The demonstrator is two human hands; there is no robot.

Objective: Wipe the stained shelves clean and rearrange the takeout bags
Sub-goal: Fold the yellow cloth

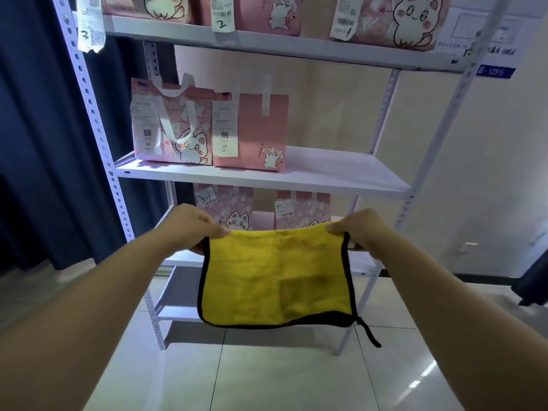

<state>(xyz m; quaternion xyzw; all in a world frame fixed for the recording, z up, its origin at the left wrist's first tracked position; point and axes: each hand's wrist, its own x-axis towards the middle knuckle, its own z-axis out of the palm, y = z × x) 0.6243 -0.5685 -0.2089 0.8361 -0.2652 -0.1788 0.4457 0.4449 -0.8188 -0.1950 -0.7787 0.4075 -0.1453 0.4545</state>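
Left hand: your left hand (197, 228) pinches the upper left corner of the yellow microfibre cloth (275, 277), thumb and fingers closed on its edge.
Right hand: your right hand (360, 232) pinches the upper right corner in the same way.
Cloth: it hangs flat between both hands in front of the white shelving unit (98, 129), at 6 o'clock from the middle shelf (341, 173). Black trim runs round its border. A darker patch shows at 5 o'clock from its centre. A black loop (370, 336) dangles from its lower right corner.
Middle shelf: two pink takeout bags stand at its left end, just beside one another: a cat-print bag (178, 134) and, at 3 o'clock from it, a plainer pink bag (255, 129). Each bears a white receipt.
Top shelf: the top shelf (267, 43), at 12 o'clock, holds more pink cat-print bags. Two hanging receipts are hand-marked 3 and 2.
Lower shelf: two pink bags (225, 206) stand behind the cloth's upper edge, partly hidden.
Surroundings: a dark blue curtain (35, 143) hangs at 9 o'clock and a tiled floor (267, 375) lies at 6 o'clock.
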